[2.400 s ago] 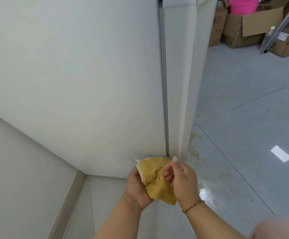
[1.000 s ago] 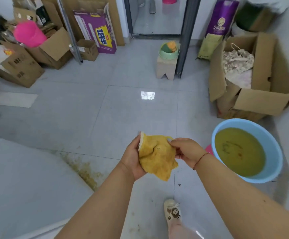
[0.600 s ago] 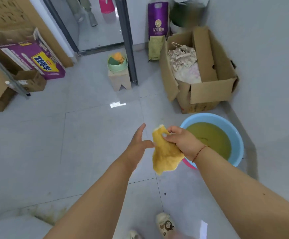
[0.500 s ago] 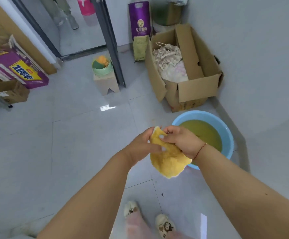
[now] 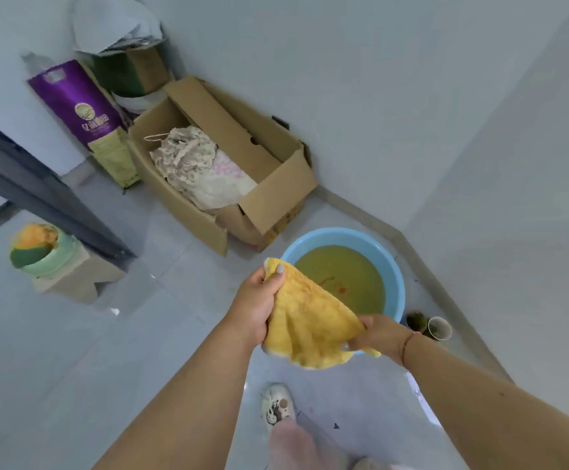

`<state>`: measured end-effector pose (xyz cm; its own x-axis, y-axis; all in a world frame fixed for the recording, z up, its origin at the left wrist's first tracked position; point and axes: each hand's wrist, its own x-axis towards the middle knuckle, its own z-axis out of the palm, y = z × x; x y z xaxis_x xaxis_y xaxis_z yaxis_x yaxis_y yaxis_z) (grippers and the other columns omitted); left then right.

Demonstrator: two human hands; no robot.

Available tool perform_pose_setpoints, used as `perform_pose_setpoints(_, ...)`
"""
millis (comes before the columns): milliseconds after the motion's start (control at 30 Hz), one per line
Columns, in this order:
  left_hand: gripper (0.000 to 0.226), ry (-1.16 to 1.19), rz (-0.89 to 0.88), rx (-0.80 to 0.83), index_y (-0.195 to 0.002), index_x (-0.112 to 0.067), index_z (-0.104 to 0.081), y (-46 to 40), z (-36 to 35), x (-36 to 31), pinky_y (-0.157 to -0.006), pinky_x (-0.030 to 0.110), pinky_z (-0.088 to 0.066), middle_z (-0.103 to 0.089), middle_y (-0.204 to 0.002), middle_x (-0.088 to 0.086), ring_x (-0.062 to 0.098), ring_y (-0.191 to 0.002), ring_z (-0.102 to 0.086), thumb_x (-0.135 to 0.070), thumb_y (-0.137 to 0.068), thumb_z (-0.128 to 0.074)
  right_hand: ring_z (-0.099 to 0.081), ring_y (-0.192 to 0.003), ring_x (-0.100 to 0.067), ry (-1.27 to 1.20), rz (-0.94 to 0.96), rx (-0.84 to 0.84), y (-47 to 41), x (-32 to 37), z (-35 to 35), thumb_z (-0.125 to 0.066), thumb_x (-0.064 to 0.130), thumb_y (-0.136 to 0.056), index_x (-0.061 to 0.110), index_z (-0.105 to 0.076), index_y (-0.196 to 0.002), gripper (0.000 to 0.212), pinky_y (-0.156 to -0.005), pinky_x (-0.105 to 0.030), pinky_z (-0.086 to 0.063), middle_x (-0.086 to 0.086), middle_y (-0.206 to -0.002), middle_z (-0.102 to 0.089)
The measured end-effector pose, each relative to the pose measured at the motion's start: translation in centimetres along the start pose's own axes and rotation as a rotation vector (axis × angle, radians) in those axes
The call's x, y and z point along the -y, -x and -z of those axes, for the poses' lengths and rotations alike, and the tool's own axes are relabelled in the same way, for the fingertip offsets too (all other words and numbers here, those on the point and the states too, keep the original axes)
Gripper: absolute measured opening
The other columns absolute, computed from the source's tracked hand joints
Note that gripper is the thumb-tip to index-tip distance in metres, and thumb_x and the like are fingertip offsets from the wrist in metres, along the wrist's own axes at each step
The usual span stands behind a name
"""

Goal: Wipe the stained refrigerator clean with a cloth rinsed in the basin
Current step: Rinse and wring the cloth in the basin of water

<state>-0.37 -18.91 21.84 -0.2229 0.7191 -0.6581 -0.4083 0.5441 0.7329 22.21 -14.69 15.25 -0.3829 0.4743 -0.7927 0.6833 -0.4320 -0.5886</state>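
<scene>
Cloth [image 5: 310,320], yellow, is hanging spread between both hands, over the near rim of the blue basin [image 5: 396,276]. Left hand [image 5: 259,307] is gripping one corner, right hand [image 5: 374,335] pinching another. Best dunking it fully, then wringing over the murky water.

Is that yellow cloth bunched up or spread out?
Spread out: the yellow cloth hangs fanned between the left hand and right hand.

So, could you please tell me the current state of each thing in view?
cloth: spread out, stained yellow, held by both hands
left hand: grips the cloth's top corner
right hand: pinches the cloth's lower edge
basin: holds murky yellow-green water
cardboard box: open, fabric inside
</scene>
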Motion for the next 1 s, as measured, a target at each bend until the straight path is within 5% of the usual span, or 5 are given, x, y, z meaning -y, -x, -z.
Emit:
perform_pose_setpoints(200, 0.033, -0.254, -0.024, -0.065, -0.114, -0.039, -0.054, -8.5, 2.2, 1.7, -0.091, 0.050, -0.053, -0.066, -0.112, 0.007, 0.025, -0.102, -0.065, -0.017, -0.091, -0.064, -0.050, -0.075, -0.011, 0.062, -0.075, -0.327, -4.3, -1.2, 1.8, -0.076, 0.024, -0.078, 0.023, -0.054, -0.087, 0.023, -0.059, -0.019, -0.037, 0.003, -0.087, -0.056)
perform_pose_setpoints(333, 0.062, -0.639, -0.071, -0.014, -0.142, -0.030, -0.038, -13.6, 1.5, 3.6, -0.101, 0.044, -0.046, -0.049, -0.131, -0.001, 0.020, -0.121, -0.051, -0.010, -0.089, -0.063, -0.046, -0.121, -0.025, 0.227, -0.201, -0.568, -7.8, -2.3, 3.3, -0.070, 0.027, -0.083, 0.022, -0.044, -0.133, 0.057, -0.099, -0.034, -0.042, -0.005, -0.132, -0.051)
perform_pose_setpoints(567, 0.071, -1.380, -0.118, 0.165, -0.152, -0.023, -0.021, -22.0, -1.0, 11.6, -0.116, 0.035, -0.023, -0.026, -0.155, 0.009, 0.027, -0.142, -0.023, -0.029, -0.091, -0.057, -0.026, -0.139, -0.021, 0.472, -0.222, -0.430, -15.4, -6.7, 5.0, -0.056, 0.027, -0.089, 0.028, -0.029, -0.146, 0.064, -0.113, -0.035, -0.026, 0.003, -0.151, -0.032)
perform_pose_setpoints(700, 0.071, -1.554, 0.020, 0.299, -0.154, -0.032, -0.003, -26.0, -2.8, 16.1, -0.120, 0.041, -0.011, 0.004, -0.162, 0.008, 0.035, -0.147, 0.002, -0.040, -0.097, -0.046, -0.021, -0.142, -0.020, 0.595, -0.222, -0.344, -20.7, -9.7, 5.2, -0.052, 0.029, -0.091, 0.031, -0.022, -0.149, 0.066, -0.113, -0.036, -0.025, 0.004, -0.154, -0.024)
perform_pose_setpoints(1000, 0.071, -1.775, 0.210, 0.327, -0.151, -0.040, 0.011, -35.2, -2.9, 22.5, -0.119, 0.049, -0.007, 0.020, -0.160, 0.001, 0.038, -0.146, 0.013, -0.052, -0.096, -0.034, 0.005, -0.147, -0.031, 0.979, -0.178, -0.147, -30.9, -13.0, 4.0, -0.043, 0.053, -0.094, 0.047, 0.006, -0.148, 0.073, -0.112, -0.064, 0.004, -0.001, -0.161, 0.008)
